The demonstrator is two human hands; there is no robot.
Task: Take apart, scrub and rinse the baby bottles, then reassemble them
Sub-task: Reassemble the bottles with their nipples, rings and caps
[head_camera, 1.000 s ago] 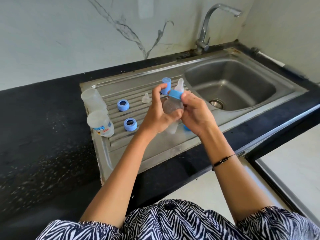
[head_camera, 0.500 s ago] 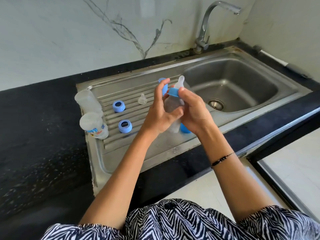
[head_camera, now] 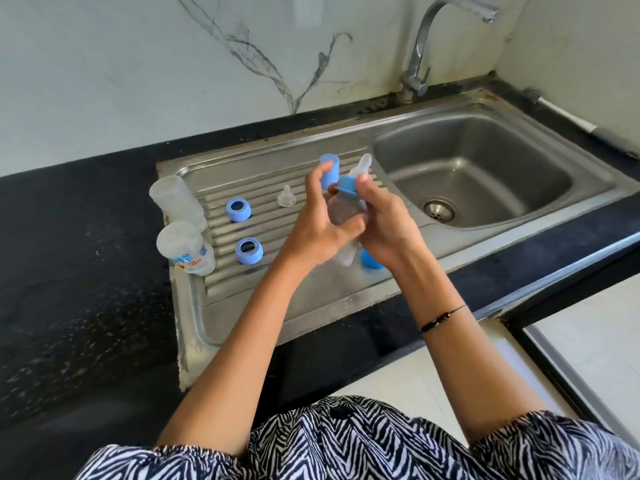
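Above the ribbed drainboard (head_camera: 270, 188) of the steel sink (head_camera: 588, 174), near the drainboard's right edge where the basin begins: a clear baby bottle (head_camera: 346, 209) held tilted, teat (head_camera: 363, 166) up and away. Fitted with a blue collar ring (head_camera: 347, 185) at the neck. Gripped around the body by the left hand (head_camera: 318, 230), fingers curled under and thumb raised. Gripped by the right hand (head_camera: 384, 226) too, thumb pressed against the blue ring, fingers wrapped behind the bottle. Both hands touching each other around the bottle.

Just behind the left thumb: a blue cap (head_camera: 329, 171), upright; whether standing on the drainboard or touched by the thumb, cannot tell. Below the right hand, toward the drainboard's front edge: part of another blue cap (head_camera: 370, 259), mostly hidden by the hand.

At the drainboard's left edge: two clear bottle bodies, the rear one (head_camera: 176, 199) plain, the front one (head_camera: 187, 249) printed with a label, both lying tipped with bases toward the camera, just beside each other. To their right on the ribs: two loose blue rings, one (head_camera: 238, 210) nearer the back edge, one (head_camera: 248, 251) nearer the front. Between the rear ring and the hands: a loose clear teat (head_camera: 286, 197), standing on its flange.

At the sink's back edge: a chrome tap (head_camera: 426, 46), spout reaching over the basin. Around the sink: black bench (head_camera: 76, 244).
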